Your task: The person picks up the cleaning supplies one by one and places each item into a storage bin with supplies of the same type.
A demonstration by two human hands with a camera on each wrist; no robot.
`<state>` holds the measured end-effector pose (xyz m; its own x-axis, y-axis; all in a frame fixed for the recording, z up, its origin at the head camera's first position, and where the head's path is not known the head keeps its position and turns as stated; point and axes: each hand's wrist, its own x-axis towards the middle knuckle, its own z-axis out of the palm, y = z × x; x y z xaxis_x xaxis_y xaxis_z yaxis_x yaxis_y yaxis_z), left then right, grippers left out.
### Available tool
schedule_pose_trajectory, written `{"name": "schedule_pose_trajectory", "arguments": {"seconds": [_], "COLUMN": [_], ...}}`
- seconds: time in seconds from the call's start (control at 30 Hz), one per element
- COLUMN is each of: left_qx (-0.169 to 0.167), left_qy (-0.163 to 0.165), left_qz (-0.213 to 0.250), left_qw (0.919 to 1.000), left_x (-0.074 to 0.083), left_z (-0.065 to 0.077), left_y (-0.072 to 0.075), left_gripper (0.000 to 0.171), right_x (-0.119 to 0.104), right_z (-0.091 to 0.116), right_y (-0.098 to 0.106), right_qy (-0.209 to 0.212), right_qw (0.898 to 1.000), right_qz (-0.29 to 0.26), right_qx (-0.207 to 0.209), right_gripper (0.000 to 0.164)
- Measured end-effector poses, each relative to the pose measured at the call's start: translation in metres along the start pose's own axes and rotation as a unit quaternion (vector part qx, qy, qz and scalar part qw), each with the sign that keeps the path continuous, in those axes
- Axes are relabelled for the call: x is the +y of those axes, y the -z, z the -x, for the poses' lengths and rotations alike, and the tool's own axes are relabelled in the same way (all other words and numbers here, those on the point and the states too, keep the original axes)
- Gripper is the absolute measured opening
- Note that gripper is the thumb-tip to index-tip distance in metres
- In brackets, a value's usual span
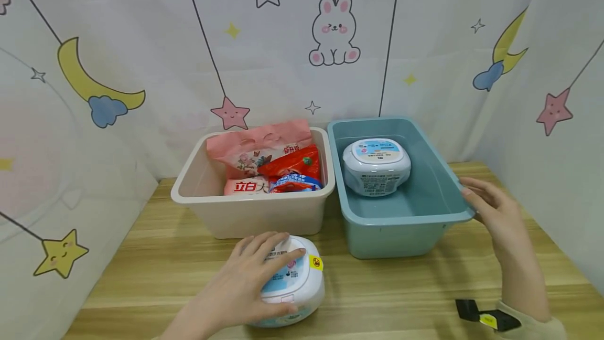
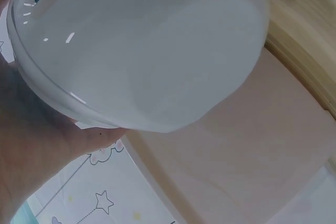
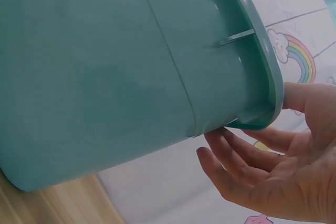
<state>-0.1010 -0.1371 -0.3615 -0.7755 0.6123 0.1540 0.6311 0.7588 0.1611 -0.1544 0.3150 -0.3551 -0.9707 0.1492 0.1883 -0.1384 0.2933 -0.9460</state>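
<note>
My left hand (image 1: 245,285) spreads over a white lidded plastic tub (image 1: 309,287) and grips it, fingers across the labelled lid and thumb along the near side. In the left wrist view the smooth wall of this tub (image 2: 157,56) fills the upper part; whether its base touches the table cannot be told. My right hand (image 1: 500,219) holds the near right corner of a teal bin (image 1: 391,235). The right wrist view has the thumb at the bin's rim (image 3: 278,87) and fingers beneath it. A similar white tub (image 1: 377,169) sits inside the teal bin.
Left of the teal bin stands a beige bin (image 1: 269,219) holding a pink bag (image 1: 255,146) and red and blue packets (image 1: 297,169). Both are on a wood-grain table (image 1: 377,298). A patterned white curtain (image 1: 283,67) hangs behind and at both sides.
</note>
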Motion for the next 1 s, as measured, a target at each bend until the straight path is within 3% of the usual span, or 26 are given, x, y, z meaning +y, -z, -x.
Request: {"name": "schedule_pose_trajectory", "arguments": {"seconds": [0.1,0.27,0.53,0.8,1.0], "left_qx": [-0.001,-0.014,-0.03,-0.034,-0.043], "left_qy": [-0.008,-0.006,0.0,-0.001,0.001], "left_qz": [-0.002,0.004,0.014,0.013,0.017], "left_qw": [1.0,0.9999,0.9994,0.9993,0.9989], "left_x": [-0.0004,-0.0004,-0.0014,-0.0013,-0.0019], "left_z": [-0.0007,-0.0018,-0.0033,-0.0043,-0.0038], "left_y": [-0.0003,0.0,-0.0013,-0.0027,-0.0015], "left_gripper": [0.08,0.085,0.09,0.091,0.091], "right_x": [0.0012,0.0023,0.0016,-0.0005,-0.0001], "right_z": [0.0001,-0.0002,0.0001,0.0022,0.0035], "right_y": [0.0006,0.0015,0.0047,0.0069,0.0088], "right_qy": [-0.005,-0.01,-0.018,-0.035,-0.029], "right_qw": [0.999,0.995,0.991,0.991,0.984], "right_qz": [-0.054,-0.096,-0.133,-0.132,-0.171], "right_qx": [0.001,0.0,-0.005,-0.004,-0.031], "right_gripper": [0.04,0.037,0.026,0.032,0.03]}}
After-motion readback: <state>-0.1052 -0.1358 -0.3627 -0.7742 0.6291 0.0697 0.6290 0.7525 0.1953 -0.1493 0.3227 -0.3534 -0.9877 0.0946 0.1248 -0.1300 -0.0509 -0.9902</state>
